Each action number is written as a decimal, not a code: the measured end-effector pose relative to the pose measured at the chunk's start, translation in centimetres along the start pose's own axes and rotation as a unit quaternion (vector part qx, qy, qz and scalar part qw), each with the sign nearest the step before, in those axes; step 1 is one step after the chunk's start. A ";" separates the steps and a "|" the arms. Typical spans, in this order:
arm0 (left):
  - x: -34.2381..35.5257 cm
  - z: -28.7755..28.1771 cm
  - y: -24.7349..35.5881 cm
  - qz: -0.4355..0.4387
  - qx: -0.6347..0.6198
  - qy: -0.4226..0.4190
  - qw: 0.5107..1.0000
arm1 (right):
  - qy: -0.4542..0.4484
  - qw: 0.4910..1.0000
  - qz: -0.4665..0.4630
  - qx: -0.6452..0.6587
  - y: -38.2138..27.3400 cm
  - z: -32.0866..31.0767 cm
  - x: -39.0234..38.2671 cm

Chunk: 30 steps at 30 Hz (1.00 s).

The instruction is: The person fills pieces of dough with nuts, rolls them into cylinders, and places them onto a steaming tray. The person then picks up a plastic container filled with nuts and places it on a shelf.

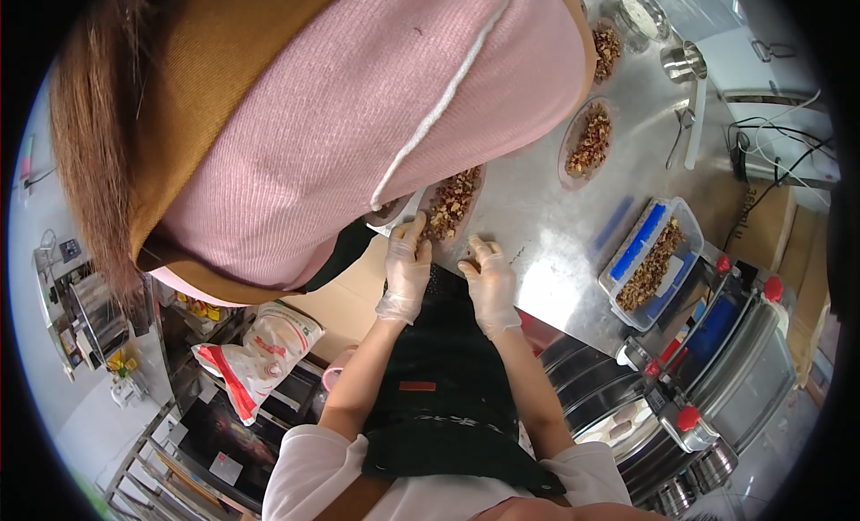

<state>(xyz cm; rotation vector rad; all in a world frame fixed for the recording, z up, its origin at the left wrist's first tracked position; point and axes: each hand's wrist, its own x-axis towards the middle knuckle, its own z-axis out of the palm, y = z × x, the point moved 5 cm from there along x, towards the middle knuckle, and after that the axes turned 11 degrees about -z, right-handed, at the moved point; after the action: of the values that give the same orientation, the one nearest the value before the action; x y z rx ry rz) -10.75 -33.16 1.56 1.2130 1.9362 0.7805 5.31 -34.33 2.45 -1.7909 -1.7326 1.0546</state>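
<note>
downward from the head view, both hands wear thin, see-through gloves and meet near the front edge of a shiny grey metal table (537, 243). the left hand (406, 275) touches the near end of a flat, oval, pinkish-brown piece of dough (434, 197), which lies on the table just beyond the hands; chopped brown and reddish nuts and fruit bits (455, 203) cover its middle. whether the left fingers pinch the dough or only rest against it, i cannot tell. the right hand (491, 288) is just beside that same end, its thumb and forefinger apart, with a small gap between its fingertips and the dough.

a person in a pale pink ribbed knit top (385, 109) leans across the upper left, hiding part of the table. to the right lies a second topped dough oval (573, 182), well apart from the hands, and farther off stands a round bowl of white powder (642, 15). a long-handled silver metal cup (685, 64) and a small silver spoon (681, 131) lie near each other. a clear rectangular plastic tub (612, 297) of chopped brown nuts (658, 261) sits near the table's right front edge.
</note>
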 end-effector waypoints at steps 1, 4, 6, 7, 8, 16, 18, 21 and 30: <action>0.1 0.2 0.1 -0.024 -0.025 -0.020 0.999 | 0.004 1.000 0.001 -0.001 1.1 0.7 0.1; 0.2 0.9 -0.3 -0.055 -0.039 -0.045 0.997 | 0.066 0.996 0.032 0.047 4.2 2.8 0.3; 0.2 -0.1 -0.4 -0.028 -0.021 -0.008 0.999 | 0.084 0.996 -0.008 -0.013 1.2 1.5 0.7; 0.1 -0.7 -0.1 0.001 -0.006 0.024 1.000 | 0.085 0.996 -0.010 -0.011 -0.3 0.7 1.0; 0.2 -0.9 -0.1 0.000 -0.016 0.023 1.000 | 0.102 0.994 -0.027 0.020 -2.1 -0.3 1.4; 0.9 -0.1 2.4 0.004 -0.014 0.029 0.999 | 0.178 0.939 0.009 0.293 -0.4 1.3 2.7; 0.8 -0.1 3.5 0.049 0.013 0.061 0.997 | 0.197 0.963 -0.014 0.185 -0.6 -0.4 2.6; 0.5 1.1 7.0 0.090 -0.037 0.039 0.994 | 0.295 0.952 -0.062 0.053 1.4 -5.2 1.4; -2.8 18.1 15.3 0.178 -0.014 -0.212 0.961 | 0.254 0.879 0.147 -0.376 10.2 -19.5 -3.2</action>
<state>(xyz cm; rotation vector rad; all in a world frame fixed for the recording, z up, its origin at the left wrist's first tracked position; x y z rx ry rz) 12.34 -27.79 4.09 1.5886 1.3755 0.6518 26.93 -34.93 7.47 -2.5503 -1.6527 -0.1001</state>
